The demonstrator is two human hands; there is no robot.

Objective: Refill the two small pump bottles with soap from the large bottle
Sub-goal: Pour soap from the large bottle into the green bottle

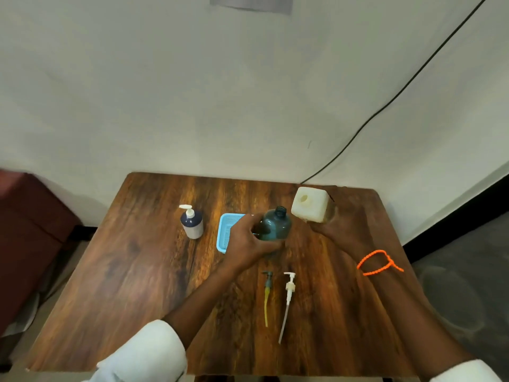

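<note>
The wooden table (137, 271) carries all task items, and positions below are given clockwise with the teal bottle as the dial centre. The teal bottle (276, 224) stands upright near the middle of the table with its threaded neck open and no pump fitted. The left hand (249, 241) grips this bottle from the 8 o'clock side, fingers and thumb curled round its lower body. The large bottle (310, 204), a pale square-bodied container with an open round mouth in its top face, sits at 2 o'clock, just beside the teal bottle. The right hand (344, 219) holds the large bottle from its far right side, fingers wrapped round the body; the fingertips are hidden behind the container. An orange beaded band (377, 262) circles the right wrist. A light blue basket (227, 235) lies at 9 o'clock, partly covered by the left hand. Further out at 9 o'clock stands the second small bottle (192, 223), dark blue over white, upright, with its white pump head still fitted. At 6 o'clock two removed pumps lie flat on the table, side by side but apart: a grey-headed pump (267, 295) with a yellowish tube, and a white pump (287, 304) with a longer pale tube. A black cable (385, 106) runs down the wall at 1 o'clock.
</note>
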